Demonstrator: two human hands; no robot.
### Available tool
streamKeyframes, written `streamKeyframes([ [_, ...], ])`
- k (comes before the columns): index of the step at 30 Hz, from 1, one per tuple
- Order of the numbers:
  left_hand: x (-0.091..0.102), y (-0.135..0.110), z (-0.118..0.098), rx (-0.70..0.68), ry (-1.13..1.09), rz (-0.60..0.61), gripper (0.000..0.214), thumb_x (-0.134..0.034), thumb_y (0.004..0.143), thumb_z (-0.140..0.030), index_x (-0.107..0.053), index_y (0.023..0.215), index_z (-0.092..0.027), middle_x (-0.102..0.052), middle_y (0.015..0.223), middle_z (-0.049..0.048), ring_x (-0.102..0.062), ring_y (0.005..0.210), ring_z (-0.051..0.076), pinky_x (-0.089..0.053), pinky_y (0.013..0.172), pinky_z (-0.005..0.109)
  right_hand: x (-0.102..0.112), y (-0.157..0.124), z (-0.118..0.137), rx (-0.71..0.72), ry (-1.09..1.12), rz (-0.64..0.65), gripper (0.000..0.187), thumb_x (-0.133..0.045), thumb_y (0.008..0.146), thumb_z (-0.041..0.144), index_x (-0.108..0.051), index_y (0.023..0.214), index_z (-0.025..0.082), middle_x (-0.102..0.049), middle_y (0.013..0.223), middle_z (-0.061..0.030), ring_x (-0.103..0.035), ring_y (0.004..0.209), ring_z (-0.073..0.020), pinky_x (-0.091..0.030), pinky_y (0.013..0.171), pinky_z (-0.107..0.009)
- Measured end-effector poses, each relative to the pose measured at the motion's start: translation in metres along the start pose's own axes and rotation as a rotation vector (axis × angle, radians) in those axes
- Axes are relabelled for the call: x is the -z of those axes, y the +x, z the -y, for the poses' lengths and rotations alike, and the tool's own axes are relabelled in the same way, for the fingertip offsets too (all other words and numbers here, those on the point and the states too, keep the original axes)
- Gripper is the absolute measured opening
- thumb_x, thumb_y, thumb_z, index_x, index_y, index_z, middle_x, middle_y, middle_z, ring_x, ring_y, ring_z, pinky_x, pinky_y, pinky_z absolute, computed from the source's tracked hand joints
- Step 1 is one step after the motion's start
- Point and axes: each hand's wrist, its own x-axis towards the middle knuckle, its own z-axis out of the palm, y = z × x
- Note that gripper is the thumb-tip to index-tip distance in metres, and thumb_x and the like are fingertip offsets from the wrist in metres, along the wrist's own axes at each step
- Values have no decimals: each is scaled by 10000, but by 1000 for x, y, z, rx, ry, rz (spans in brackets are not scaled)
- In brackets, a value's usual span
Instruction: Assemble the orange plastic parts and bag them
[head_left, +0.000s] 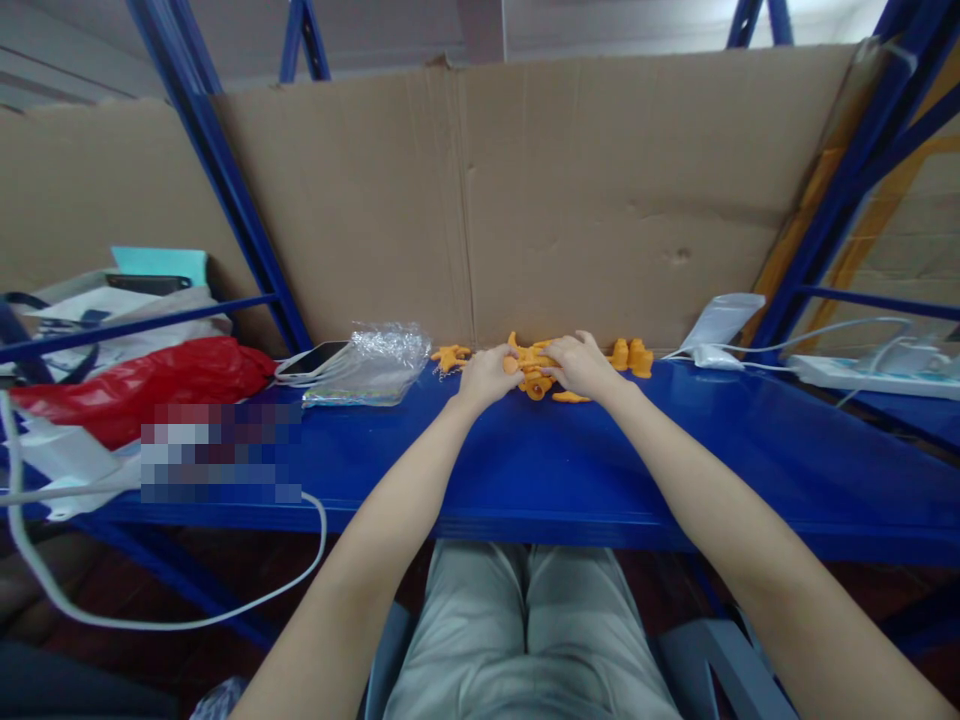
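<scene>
Near the back of the blue tabletop (547, 470), both of my hands are closed around orange plastic pieces (535, 384). My left hand (486, 380) grips their left side, with a round orange end showing by the thumb. From the right, my right hand (581, 365) has its bent fingers on the same cluster; the exact grip is partly hidden. A small curved orange piece (571, 397) lies just in front of the right hand. Left of my hands is a spiky orange piece (450, 356), and to the right stand stubby orange pieces (632, 357).
A cardboard sheet (600, 200) walls off the back between blue posts. Leftward lie clear plastic bags (375, 365), a phone (319, 358) and a red bag (165, 385). A white cable (322, 530) hangs over the front edge. A power strip (862, 375) sits at right.
</scene>
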Motion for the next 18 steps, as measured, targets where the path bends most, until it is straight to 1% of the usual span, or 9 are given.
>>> streamKeyframes([
  [5,1,-1,-5,36,-13,28,340,-709,751,-246,-737,1083,-180,-767,932,75,-702,889,258,-517,816,329,4,1,3,-8,-85,-22,184,-542,919,204,-636,1069,155,-697,1048,-160,-572,1050,-297,-306,948,-416],
  [8,1,-1,-6,43,-30,38,354,-706,758,-237,-736,1103,-167,-766,941,78,-698,904,254,-517,831,331,4,1,4,-6,-126,-50,193,-536,910,177,-604,1087,148,-683,1035,-162,-555,1046,-304,-305,924,-413],
  [11,0,-1,-7,52,-83,38,354,-725,745,-235,-741,1089,-153,-761,922,70,-695,897,234,-518,829,310,1,1,3,-1,-160,-85,207,-509,904,146,-581,1098,133,-674,1035,-172,-541,1049,-310,-301,917,-416],
  [13,0,0,-7,79,-147,59,344,-736,741,-227,-742,1073,-139,-749,850,54,-691,814,202,-520,780,282,0,1,2,-8,-170,-90,224,-486,902,122,-573,1109,122,-672,1031,-175,-538,1048,-310,-298,921,-419],
  [14,0,1,-7,105,-189,80,340,-735,747,-223,-739,1074,-131,-736,793,41,-679,738,179,-519,734,268,0,1,2,-13,-172,-89,232,-472,905,112,-571,1115,118,-672,1030,-175,-537,1048,-309,-297,923,-420],
  [16,0,1,-9,180,-275,134,336,-721,774,-215,-726,1096,-118,-679,658,3,-608,554,133,-497,611,246,0,1,1,-23,-174,-90,241,-444,914,102,-571,1119,115,-671,1033,-176,-535,1052,-306,-294,929,-424],
  [18,0,1,-12,254,-359,180,324,-701,802,-200,-711,1113,-112,-595,546,-42,-506,418,101,-444,500,229,1,1,1,-23,-178,-104,246,-420,925,100,-573,1117,117,-670,1031,-176,-530,1055,-304,-293,935,-428],
])
